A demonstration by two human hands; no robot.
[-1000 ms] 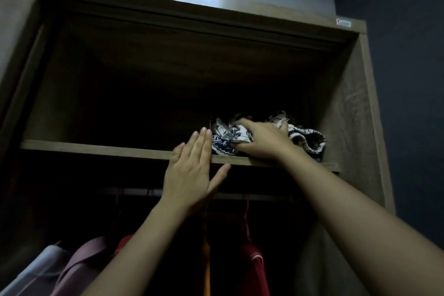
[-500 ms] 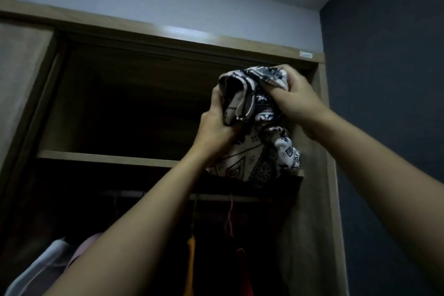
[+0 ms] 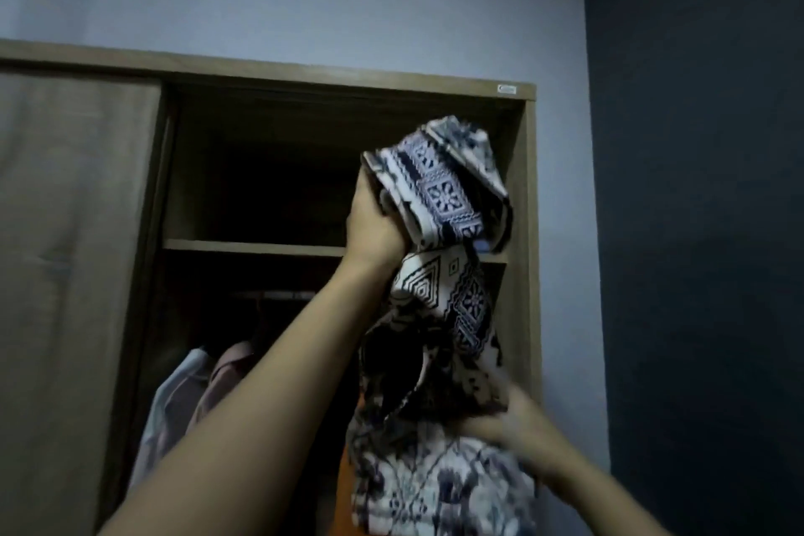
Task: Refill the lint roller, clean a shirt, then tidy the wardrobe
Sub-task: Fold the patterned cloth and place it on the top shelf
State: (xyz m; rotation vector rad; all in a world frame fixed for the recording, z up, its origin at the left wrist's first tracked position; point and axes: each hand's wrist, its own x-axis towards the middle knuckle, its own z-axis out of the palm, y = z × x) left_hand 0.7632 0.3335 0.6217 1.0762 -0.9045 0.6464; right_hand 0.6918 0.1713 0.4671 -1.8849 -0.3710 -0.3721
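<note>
A black-and-white patterned garment (image 3: 439,318) hangs in the air in front of the open wooden wardrobe (image 3: 528,196). My left hand (image 3: 374,226) grips its bunched upper end at the height of the top shelf (image 3: 243,247). Lower down, my right hand (image 3: 517,426) holds the garment's hanging part, blurred by motion. The cloth drapes between the two hands and falls past the right one. No lint roller is in view.
The wardrobe's sliding door (image 3: 74,274) covers the left half. Under the shelf, a white shirt (image 3: 174,400) and a pink shirt (image 3: 226,379) hang from the rail. A dark wall (image 3: 696,231) stands close on the right.
The garment came off the top shelf and out of the wardrobe. My right hand dropped from its top to its lower part, letting it unfold. The view has pulled back.
</note>
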